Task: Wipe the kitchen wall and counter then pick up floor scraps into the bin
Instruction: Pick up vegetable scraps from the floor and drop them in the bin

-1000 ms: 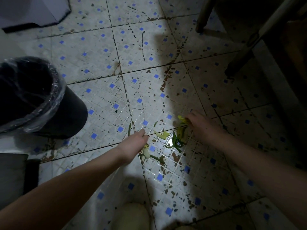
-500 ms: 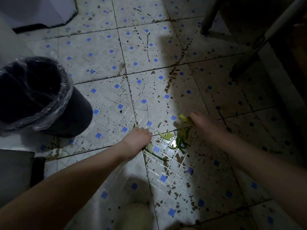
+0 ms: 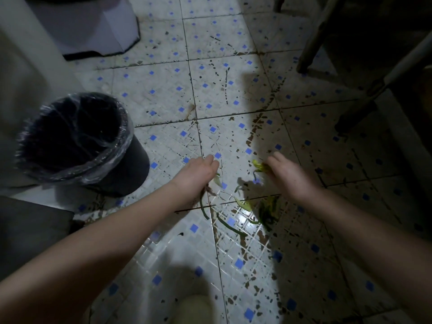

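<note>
Green and yellow vegetable scraps (image 3: 264, 212) lie scattered on the tiled floor in front of me. My left hand (image 3: 198, 175) hangs just above the floor with its fingers curled round a pale green scrap (image 3: 217, 180) that dangles from it. My right hand (image 3: 288, 176) is raised a little and pinches a yellow-green scrap (image 3: 258, 165) at its fingertips. A dark bin (image 3: 77, 141) lined with a clear plastic bag stands to the left of both hands, its mouth open.
The floor is white tile with blue squares and brown stains. Dark furniture legs (image 3: 311, 38) and a slanted pole (image 3: 374, 90) stand at the upper right. A white appliance base (image 3: 93, 26) sits at the upper left. My shoe (image 3: 194, 309) shows at the bottom.
Both hands have lifted off the floor with scraps in them and shifted towards the bin. The view has tilted so that the bin sits nearer the centre.
</note>
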`<act>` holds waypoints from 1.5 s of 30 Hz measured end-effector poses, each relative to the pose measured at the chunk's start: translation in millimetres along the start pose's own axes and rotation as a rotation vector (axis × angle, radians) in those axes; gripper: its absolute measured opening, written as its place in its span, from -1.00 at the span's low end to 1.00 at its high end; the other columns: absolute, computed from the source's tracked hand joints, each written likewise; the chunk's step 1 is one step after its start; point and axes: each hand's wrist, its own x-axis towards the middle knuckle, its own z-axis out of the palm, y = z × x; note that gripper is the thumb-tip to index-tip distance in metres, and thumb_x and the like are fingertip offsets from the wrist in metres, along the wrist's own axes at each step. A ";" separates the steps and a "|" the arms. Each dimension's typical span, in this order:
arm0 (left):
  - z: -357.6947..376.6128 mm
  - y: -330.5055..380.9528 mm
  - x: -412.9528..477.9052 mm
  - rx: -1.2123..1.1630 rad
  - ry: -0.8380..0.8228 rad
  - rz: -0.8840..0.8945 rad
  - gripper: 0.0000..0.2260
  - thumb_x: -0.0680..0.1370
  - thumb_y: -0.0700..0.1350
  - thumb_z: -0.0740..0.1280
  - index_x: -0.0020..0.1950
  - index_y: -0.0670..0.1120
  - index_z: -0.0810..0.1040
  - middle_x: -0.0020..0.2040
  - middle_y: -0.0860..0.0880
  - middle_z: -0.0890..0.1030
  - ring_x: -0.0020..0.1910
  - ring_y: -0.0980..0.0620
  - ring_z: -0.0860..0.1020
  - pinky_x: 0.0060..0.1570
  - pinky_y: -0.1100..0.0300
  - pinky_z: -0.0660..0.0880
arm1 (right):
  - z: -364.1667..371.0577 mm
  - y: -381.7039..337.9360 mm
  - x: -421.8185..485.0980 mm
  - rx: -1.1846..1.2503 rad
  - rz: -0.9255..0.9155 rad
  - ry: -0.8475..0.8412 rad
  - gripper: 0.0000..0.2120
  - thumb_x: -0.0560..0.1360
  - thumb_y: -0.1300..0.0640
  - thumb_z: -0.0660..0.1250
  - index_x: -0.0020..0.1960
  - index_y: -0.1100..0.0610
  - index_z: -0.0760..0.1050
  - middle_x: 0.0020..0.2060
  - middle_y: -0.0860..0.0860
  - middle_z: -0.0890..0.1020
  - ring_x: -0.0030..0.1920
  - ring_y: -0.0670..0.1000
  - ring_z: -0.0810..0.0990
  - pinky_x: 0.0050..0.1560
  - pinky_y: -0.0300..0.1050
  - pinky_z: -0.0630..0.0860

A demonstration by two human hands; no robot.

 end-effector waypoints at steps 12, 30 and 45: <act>-40.0 -70.3 -38.6 -0.013 0.265 -0.304 -0.66 0.41 -0.40 0.33 0.12 -0.15 0.37 0.04 -0.13 0.45 -0.04 -0.13 0.46 -0.14 0.09 0.26 | -31.6 -70.9 57.5 -0.183 -0.262 0.089 -0.83 0.57 0.23 0.18 0.15 0.13 0.43 -0.04 0.08 0.48 -0.20 0.14 0.49 -0.09 -0.03 0.35; -98.5 -121.8 -103.1 -0.248 0.550 -0.574 -0.88 0.53 -0.27 0.28 0.05 -0.18 0.44 0.02 -0.17 0.46 -0.03 -0.21 0.47 -0.10 -0.09 0.42 | -66.2 -169.1 124.0 -0.149 -0.416 0.202 -0.83 0.58 0.21 0.19 0.15 0.12 0.44 -0.03 0.07 0.49 -0.13 0.13 0.50 0.00 -0.01 0.35; -51.3 -138.9 -158.1 -0.114 0.277 -0.852 -0.43 0.42 -0.40 0.26 0.41 -0.16 0.24 0.30 -0.14 0.35 0.30 -0.15 0.33 0.26 0.05 0.31 | -46.8 -239.8 146.1 -0.015 -0.526 0.308 -0.83 0.52 0.25 0.27 0.10 0.14 0.50 -0.08 0.10 0.52 -0.19 0.18 0.47 -0.11 -0.03 0.26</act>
